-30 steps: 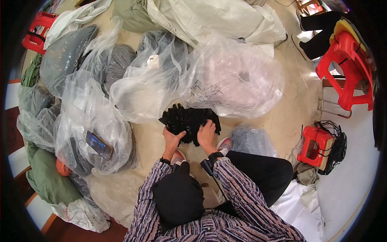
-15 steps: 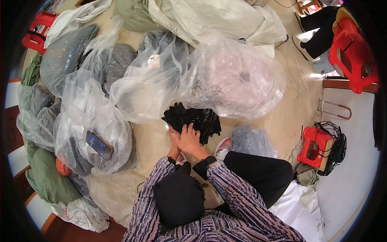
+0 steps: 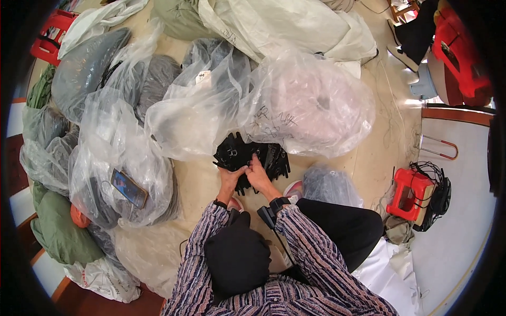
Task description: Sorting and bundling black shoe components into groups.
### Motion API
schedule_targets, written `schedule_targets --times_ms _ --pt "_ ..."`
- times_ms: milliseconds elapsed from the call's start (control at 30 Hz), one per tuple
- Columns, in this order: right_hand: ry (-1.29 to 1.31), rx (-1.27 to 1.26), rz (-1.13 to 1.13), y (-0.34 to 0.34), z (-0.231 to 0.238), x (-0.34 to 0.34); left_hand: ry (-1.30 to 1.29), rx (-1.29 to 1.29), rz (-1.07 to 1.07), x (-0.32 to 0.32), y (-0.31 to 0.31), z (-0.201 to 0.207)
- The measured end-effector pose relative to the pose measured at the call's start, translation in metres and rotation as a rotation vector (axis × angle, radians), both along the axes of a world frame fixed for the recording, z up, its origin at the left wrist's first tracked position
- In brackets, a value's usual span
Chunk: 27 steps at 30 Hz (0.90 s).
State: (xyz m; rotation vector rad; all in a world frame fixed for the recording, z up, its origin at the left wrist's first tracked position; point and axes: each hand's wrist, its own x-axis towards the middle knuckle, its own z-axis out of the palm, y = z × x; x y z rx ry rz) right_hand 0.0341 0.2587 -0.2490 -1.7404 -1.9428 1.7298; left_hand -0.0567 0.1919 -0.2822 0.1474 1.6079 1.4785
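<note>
A pile of black gloves (image 3: 276, 160) lies on the floor in front of me, their narrow fingers sticking out at the edges. My left hand (image 3: 230, 178) is closed on some black gloves (image 3: 232, 149) at the pile's left side; its fingers are mostly hidden beneath them. Beside it my right hand (image 3: 258, 174) grips the same gloves, with its fingers on top and its thumb close to my left thumb. A small pale mark shows on the upper glove. Both wrists wear dark bands.
Large clear plastic bags surround the gloves: a pink-filled one (image 3: 316, 105) ahead and several grey-filled ones at the left. A phone (image 3: 129, 188) rests on the left bag (image 3: 153, 163). Red stools (image 3: 405, 194) stand at the right. Another person's leg (image 3: 414, 37) shows at the far right.
My hands have gone from lying spread on the pile to gripping gloves at its left side. My right hand has turned more upright. The other person's legs have shifted.
</note>
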Motion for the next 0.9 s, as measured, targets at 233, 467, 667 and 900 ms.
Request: schedule_targets --times_ms 233,467,667,900 --pt "-0.021 -0.105 0.250 -0.003 0.021 -0.011 -0.041 -0.056 -0.011 -0.006 -0.004 0.015" --pt "0.341 -0.445 -0.145 0.021 0.018 0.012 -0.282 0.033 0.151 -0.019 0.001 0.034" --pt "0.348 -0.548 -0.333 0.018 0.017 0.027 -0.461 -0.014 0.126 -0.042 -0.030 0.026" --pt "0.060 -0.485 0.019 0.007 0.027 0.002 -0.662 0.034 0.186 -0.064 -0.079 0.012"
